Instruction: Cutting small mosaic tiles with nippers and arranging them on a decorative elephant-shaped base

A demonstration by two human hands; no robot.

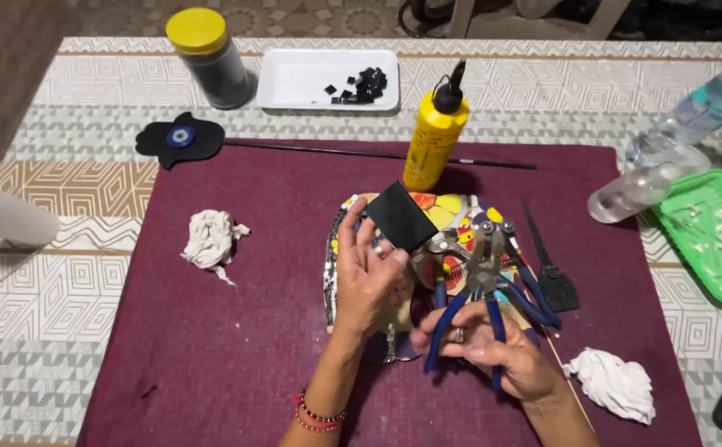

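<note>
Hands meet above the mosaic piece (452, 211): left hand (369, 277) pinches a black tile (400, 217), right hand (493, 352) squeezes blue-handled nippers (477, 273) at its edge. Cutting step, I'd say; next needs a firm, steady squeeze.

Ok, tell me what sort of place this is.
Probably a home craft table set up for mosaic work: a colourful mosaic piece on a maroon mat, a yellow glue bottle, and a white tray of small black tile pieces.
</note>
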